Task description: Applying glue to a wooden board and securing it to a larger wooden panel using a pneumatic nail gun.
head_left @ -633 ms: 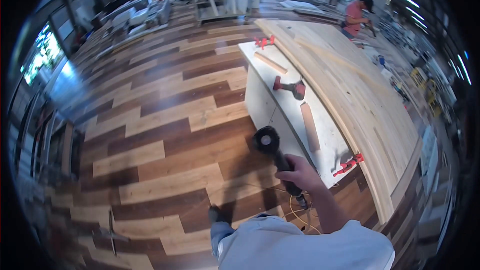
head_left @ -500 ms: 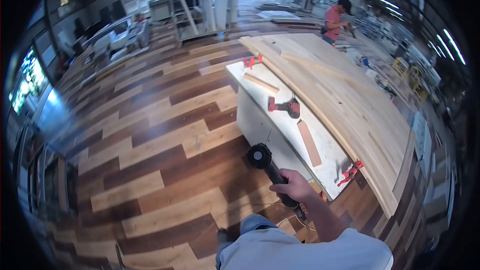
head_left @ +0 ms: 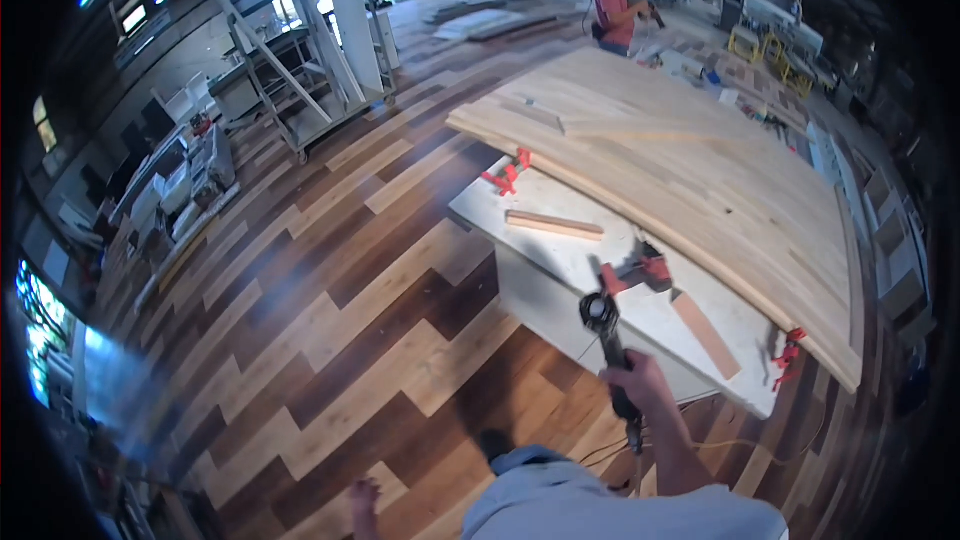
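Observation:
My right hand [head_left: 640, 380] is closed round the body of a black corded angle grinder [head_left: 618, 350], its round head lifted in front of the white bench's near side. Low in the view, my left hand [head_left: 366, 496] hangs over the floor, fingers loosely bent and apparently empty. Past the grinder's head a red and black cordless power tool [head_left: 640, 272] lies on the white bench top [head_left: 560, 195]. A thin brown wood strip [head_left: 706, 335] lies beside it, and a short wood block [head_left: 553, 225] rests farther left.
A large wooden panel [head_left: 680, 160] lies across the bench, with red clamps [head_left: 508, 176] at its left end and another red clamp [head_left: 788, 355] at the right. A yellow cord [head_left: 760, 452] trails over the floor. Beyond, a person in a pink shirt [head_left: 615, 10] stands working. A wheeled rack [head_left: 310, 120] stands far left.
The view has swung, so the bench sits farther right. The grinder, still in my right hand, now appears close to the bench top's edge and the cordless tool. My left hand has come into view.

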